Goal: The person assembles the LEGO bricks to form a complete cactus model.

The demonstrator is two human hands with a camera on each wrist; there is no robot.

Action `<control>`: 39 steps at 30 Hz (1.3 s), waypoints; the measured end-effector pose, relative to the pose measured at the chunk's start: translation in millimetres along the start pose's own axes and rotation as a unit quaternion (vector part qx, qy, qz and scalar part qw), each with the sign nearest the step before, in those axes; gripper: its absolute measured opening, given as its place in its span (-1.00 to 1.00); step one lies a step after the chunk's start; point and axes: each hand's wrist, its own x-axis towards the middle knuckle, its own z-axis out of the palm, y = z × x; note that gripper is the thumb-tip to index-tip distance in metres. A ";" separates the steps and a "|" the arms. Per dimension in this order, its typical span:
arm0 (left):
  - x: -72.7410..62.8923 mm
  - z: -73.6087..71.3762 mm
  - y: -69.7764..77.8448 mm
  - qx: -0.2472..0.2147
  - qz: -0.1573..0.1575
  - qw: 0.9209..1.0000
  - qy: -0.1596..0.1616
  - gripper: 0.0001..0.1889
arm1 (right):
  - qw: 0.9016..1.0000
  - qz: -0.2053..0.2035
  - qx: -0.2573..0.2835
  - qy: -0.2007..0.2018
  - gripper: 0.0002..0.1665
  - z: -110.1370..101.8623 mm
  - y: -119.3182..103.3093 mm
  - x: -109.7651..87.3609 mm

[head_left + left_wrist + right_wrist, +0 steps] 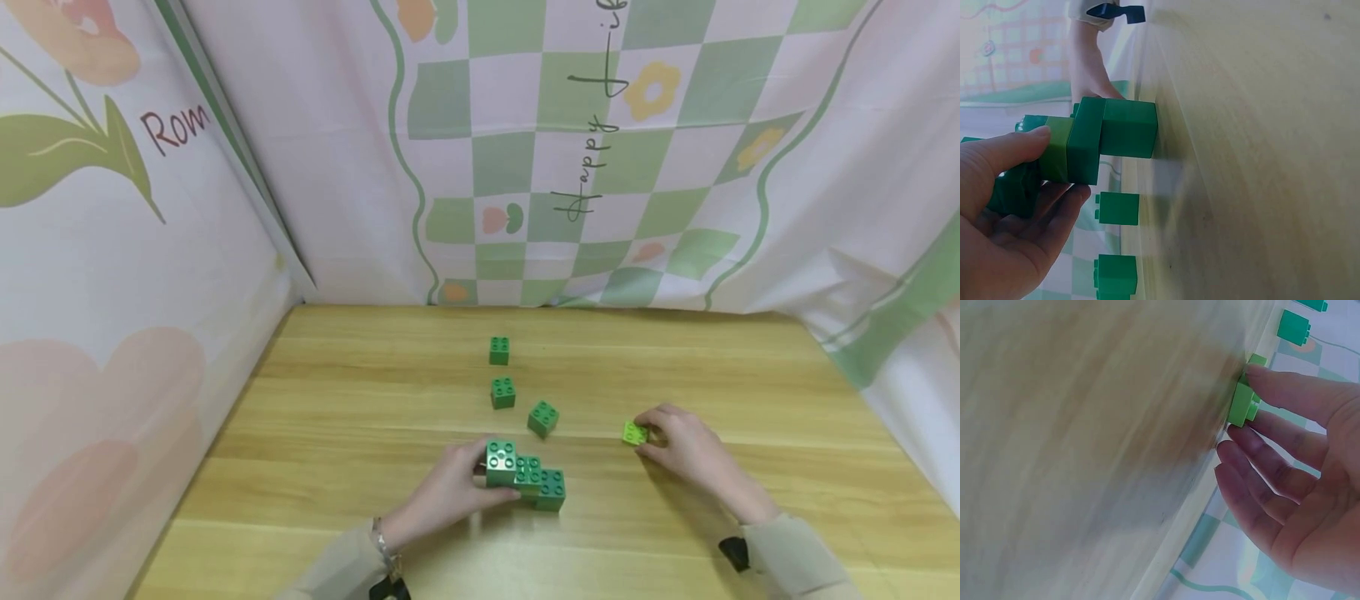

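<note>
My left hand [453,493] grips a stepped stack of green toy building bricks [528,473] between thumb and fingers. In the left wrist view a lime green layer [1058,149] shows among the darker bricks of that stack. Whether the lowest brick touches the table, I cannot tell. Farther right, my right hand [690,457] pinches a small lime green brick [632,433], studs up, at the tabletop. Seen from the right wrist, thumb and forefinger lie on either side of the lime brick [1241,405], with the other fingers loosely bent.
Three loose green bricks stand beyond the stack: one at the back [498,351], one in the middle [503,393] and a turned one [543,418] nearest the stack. The wooden table [360,400] meets a patterned curtain [502,167] behind and a printed cloth wall [150,292] at left.
</note>
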 end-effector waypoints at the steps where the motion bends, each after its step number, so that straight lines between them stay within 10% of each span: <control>1: 0.0 0.0 0.0 0.000 -0.001 1.000 0.000 -0.54 | 1.000 0.001 0.001 -0.001 -0.61 -0.1 -0.2 -0.1; 39: 1.2 0.0 -1.3 0.013 0.014 1.000 -0.003 -0.51 | 0.984 -0.160 -0.006 0.084 -0.50 -9.0 -74.5 -13.4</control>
